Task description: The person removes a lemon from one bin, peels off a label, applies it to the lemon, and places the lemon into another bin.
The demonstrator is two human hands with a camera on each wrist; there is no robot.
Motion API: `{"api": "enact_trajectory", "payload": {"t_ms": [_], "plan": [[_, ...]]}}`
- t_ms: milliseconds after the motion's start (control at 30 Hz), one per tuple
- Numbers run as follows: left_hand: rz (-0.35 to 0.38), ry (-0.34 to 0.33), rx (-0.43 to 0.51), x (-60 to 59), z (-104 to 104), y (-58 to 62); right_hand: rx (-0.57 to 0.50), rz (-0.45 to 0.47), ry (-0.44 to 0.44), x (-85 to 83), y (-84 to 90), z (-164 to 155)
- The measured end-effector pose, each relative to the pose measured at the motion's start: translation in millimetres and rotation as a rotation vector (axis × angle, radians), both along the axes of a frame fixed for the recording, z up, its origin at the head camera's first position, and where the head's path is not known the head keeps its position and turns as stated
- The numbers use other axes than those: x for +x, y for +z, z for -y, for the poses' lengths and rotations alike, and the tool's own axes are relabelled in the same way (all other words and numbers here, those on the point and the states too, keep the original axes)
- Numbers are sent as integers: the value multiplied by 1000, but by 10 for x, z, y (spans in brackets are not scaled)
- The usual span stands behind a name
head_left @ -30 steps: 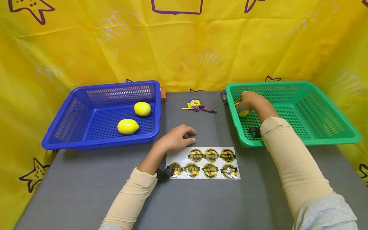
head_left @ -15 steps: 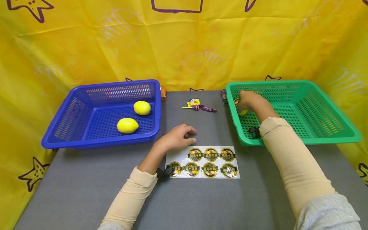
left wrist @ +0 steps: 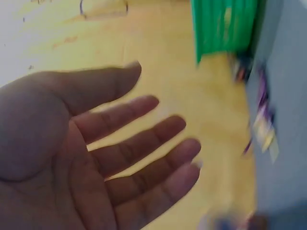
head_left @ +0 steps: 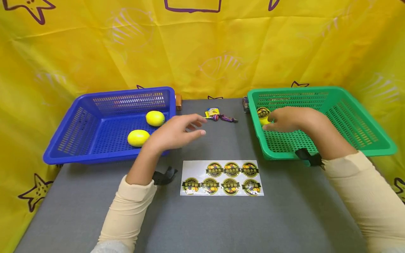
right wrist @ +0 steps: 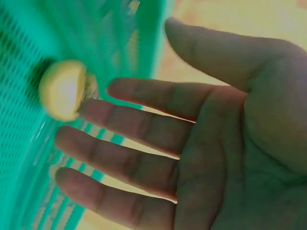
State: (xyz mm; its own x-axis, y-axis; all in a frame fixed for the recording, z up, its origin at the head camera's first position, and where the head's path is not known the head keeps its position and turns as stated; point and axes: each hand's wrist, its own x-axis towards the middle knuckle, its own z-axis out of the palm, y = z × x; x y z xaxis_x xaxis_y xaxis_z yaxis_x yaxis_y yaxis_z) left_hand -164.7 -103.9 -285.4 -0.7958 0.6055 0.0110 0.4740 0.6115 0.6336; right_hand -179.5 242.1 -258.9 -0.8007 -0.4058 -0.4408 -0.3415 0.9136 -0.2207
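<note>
My right hand (head_left: 289, 119) is over the green basket (head_left: 316, 154), its fingers extended and holding nothing. A lemon (right wrist: 62, 91) with a round black-and-gold sticker (head_left: 263, 112) lies against that basket's left side, just beyond the fingertips. My left hand (head_left: 177, 131) is in the air by the right edge of the blue basket (head_left: 95, 156); its fingers are spread and the palm (left wrist: 76, 177) holds nothing. Inside the blue basket are two lemons, a far lemon (head_left: 155, 118) and a near lemon (head_left: 138, 138), partly behind the left hand. A sheet of round stickers (head_left: 221, 178) lies on the table between the arms.
Small wrapped sweets (head_left: 227, 118) and a lollipop (head_left: 215, 117) lie at the back middle of the grey table (head_left: 221, 225). A small brown box (head_left: 178, 102) stands beside the blue basket, and a dark packet (head_left: 245, 104) beside the green one. Yellow cloth (head_left: 202, 45) hangs behind.
My right hand has let go of the stickered lemon and drawn back to the right. My left hand has risen off the sticker sheet's top-left area and moved left toward the blue basket.
</note>
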Motion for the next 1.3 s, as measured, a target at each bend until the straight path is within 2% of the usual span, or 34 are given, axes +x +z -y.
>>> {"api": "enact_trajectory", "payload": {"t_ms": [67,133,200,300,400,567,667,733,867,967,1167,1300], "plan": [[-19,69,-68,-124,128,179,-27,-40,15,205,-50,45],[-1,139,-167,-273,262,323,-54,-71,0,400,-123,82],[58,185,-278,-431,400,425,-81,-106,-21,581,-213,110],[163,222,-430,-649,595,480,-135,-147,-61,805,-364,135],[230,219,-521,-855,728,392,-199,-190,-108,972,-486,126],[343,173,-613,-1103,851,61,-271,-289,-133,1072,-603,114],[383,168,-649,-1146,900,-93,-282,-299,-125,1070,-620,113],[386,204,-676,-1139,909,-133,-283,-282,-123,1069,-615,108],[356,257,-730,-1090,881,-97,-288,-251,-124,1068,-599,88],[346,293,-733,-1054,874,-37,-293,-251,-120,1065,-599,79],[417,363,-520,-1115,910,16,-293,-232,-117,1048,-587,81],[334,353,-400,-1048,865,157,-280,-208,-117,1037,-570,78]]}}
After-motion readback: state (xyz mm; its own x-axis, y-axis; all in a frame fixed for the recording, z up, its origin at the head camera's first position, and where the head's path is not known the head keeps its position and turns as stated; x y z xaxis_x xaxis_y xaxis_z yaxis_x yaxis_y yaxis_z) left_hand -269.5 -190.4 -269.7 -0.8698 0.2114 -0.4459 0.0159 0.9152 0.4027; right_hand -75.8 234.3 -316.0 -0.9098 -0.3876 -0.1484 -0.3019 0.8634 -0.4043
